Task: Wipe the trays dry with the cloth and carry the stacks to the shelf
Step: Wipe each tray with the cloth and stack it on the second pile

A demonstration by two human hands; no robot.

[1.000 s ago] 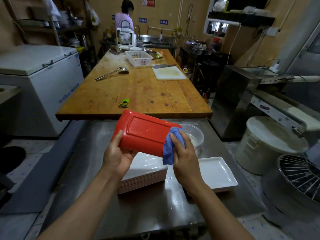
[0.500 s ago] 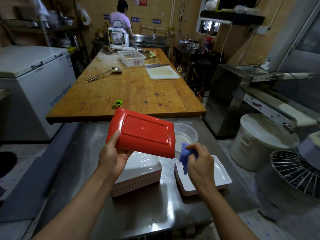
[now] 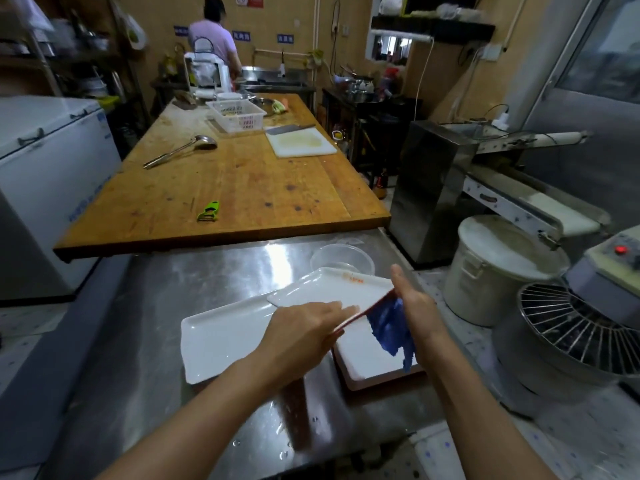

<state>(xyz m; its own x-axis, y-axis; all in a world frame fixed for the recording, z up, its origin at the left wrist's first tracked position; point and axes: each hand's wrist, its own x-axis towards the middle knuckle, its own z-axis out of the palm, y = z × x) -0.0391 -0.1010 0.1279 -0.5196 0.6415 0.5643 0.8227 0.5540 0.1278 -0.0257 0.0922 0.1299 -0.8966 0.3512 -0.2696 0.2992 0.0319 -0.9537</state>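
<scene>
Tray in hand (image 3: 332, 289): white face up, red underside, tilted; I hold it above the steel table (image 3: 194, 285), over both stacks.
Left hand (image 3: 304, 327): fingers lie fairly straight across the near edge; how the thumb grips is hidden.
Right hand (image 3: 412, 306): fingers extended, pressing the blue cloth (image 3: 391, 329) against the tray's right edge.
Left stack (image 3: 221, 337): at 9 o'clock of my hands, white face up.
Right stack (image 3: 374, 358): at 6 o'clock beneath the cloth.
Progress: wiping under way, I judge; both stacks remain uncarried.
</scene>
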